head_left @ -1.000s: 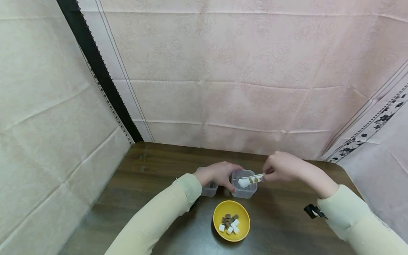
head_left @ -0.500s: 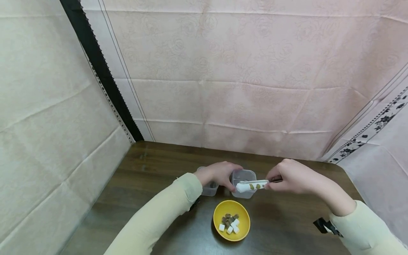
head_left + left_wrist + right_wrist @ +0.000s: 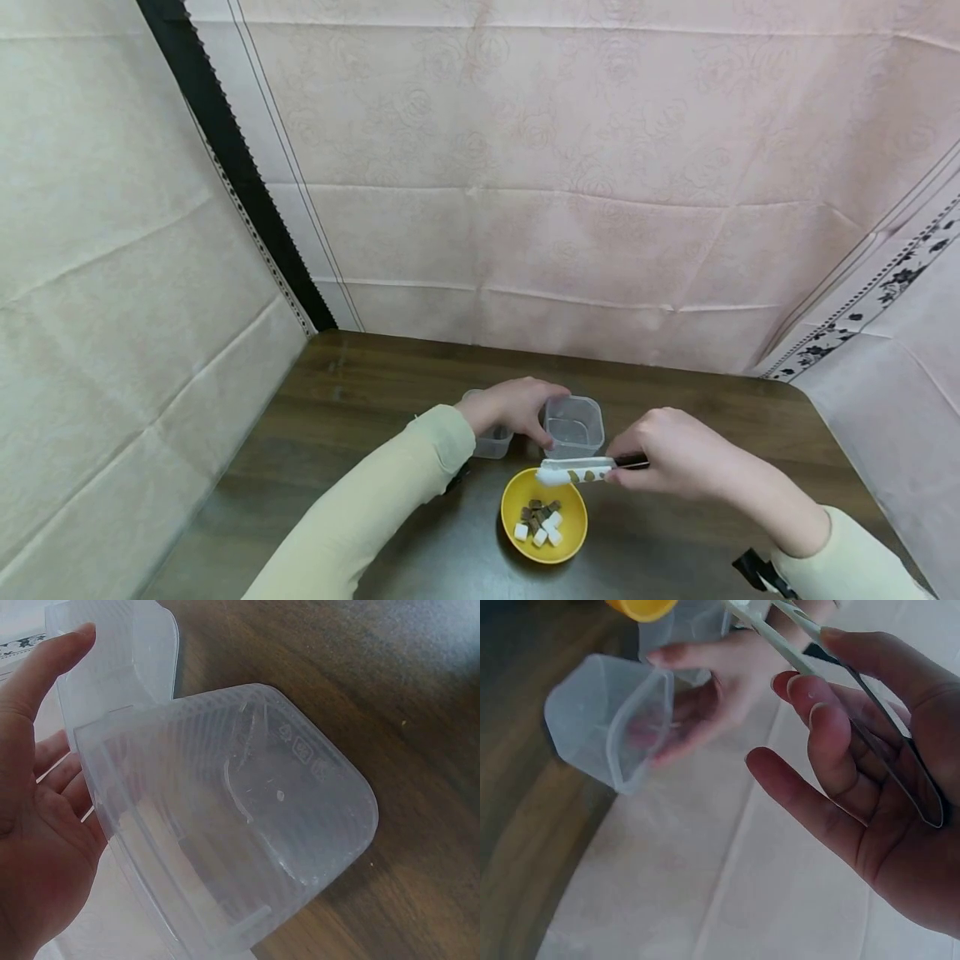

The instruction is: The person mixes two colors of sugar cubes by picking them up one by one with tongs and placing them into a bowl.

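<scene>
My right hand grips a pair of tongs with a dark metal bend and white, leaf-printed arms. Their tips overlap the far rim of a yellow bowl in the head view. Something whitish shows at the tips in the right wrist view; I cannot tell whether it is a held piece. Brown cubes and white cubes lie in the bowl. With thumb and fingers spread around its left side, my left hand holds a clear square plastic container, which looks empty inside.
A second clear container stands to the left, partly hidden under my left wrist in the head view. All of it sits on a dark wooden table. Pale patterned cloth hangs behind the table and at both sides.
My right hand has drawn the tongs out of the right container and toward me, so the tips are now over the bowl's far rim. The left hand stays in place.
</scene>
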`<state>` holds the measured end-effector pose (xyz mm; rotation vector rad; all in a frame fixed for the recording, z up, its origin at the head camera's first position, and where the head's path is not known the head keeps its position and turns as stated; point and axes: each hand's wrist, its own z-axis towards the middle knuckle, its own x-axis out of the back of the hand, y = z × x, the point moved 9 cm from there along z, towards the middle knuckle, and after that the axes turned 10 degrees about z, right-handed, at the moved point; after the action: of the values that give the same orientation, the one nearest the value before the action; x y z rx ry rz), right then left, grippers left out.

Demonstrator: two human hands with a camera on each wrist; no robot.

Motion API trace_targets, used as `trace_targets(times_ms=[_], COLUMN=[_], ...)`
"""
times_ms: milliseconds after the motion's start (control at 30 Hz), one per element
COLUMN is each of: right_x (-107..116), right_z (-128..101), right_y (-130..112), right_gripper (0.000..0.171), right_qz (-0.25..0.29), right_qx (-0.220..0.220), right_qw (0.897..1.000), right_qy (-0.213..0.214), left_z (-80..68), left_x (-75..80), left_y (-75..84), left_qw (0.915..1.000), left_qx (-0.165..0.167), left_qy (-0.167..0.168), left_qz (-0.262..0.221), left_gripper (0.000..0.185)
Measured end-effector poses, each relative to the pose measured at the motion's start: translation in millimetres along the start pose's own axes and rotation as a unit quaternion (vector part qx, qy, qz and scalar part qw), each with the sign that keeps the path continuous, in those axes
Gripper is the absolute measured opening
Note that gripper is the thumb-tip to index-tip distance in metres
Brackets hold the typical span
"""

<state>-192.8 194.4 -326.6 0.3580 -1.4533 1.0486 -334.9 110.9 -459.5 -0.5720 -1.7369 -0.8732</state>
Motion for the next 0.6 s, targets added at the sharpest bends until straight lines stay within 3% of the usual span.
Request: trace_targets(times_ms=[600], right_x=[-49.6], right_z=[4.9], right_y=[-2.0], right_gripper=[0.030], right_qz=[-0.027], right_qx=[0.019], right_qw=[0.999], right_qy=[0.005], left_z=[1.3], left_x=[-0.8], left_y=[0.9], left_qw=[0.9999], left_qx=[-0.010], left_qy=[0.001], left_qz=[0.013], left_gripper=[0.086])
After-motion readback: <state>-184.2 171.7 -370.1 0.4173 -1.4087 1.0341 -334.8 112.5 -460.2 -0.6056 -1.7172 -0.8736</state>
